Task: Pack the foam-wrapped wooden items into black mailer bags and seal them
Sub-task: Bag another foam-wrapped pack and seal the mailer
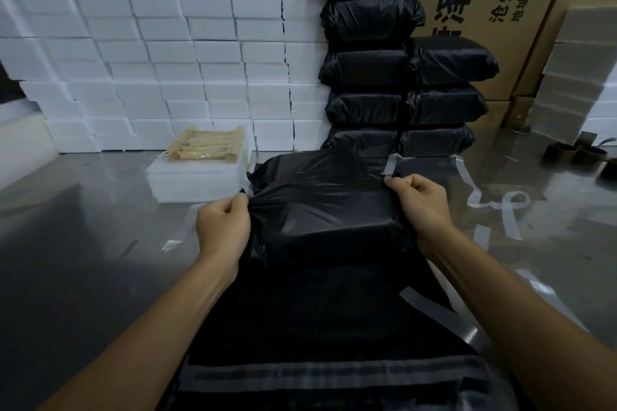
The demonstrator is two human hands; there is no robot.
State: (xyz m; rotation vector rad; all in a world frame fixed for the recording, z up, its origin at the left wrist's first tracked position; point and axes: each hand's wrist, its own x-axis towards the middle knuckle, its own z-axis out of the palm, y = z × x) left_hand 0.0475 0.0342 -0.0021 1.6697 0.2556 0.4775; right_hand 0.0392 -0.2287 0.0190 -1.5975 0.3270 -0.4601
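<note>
Head view: a filled black mailer bag (329, 207) sits on the steel table (83, 243) in front of the person, gripped at both ends.

The film looks thin, soft and slick, stretched taut over a stiff, box-like block inside, probably light since foam pads the wood; slack plastic at the ends is the natural hold, because the flat top offers nothing to pinch; the left hand (223, 227) is curled tight round a gathered bunch of film at the bag's left end; the right hand (419, 203) pinches the film at the right upper corner, fingers folded, nothing spare between them; sealed bags (400, 70) are stacked against the wall behind; one unwrapped wooden item (207, 145) lies on foam sheets (197, 182) just left of the bag; peeled liner strips (500, 203) litter the table to the right.
</note>
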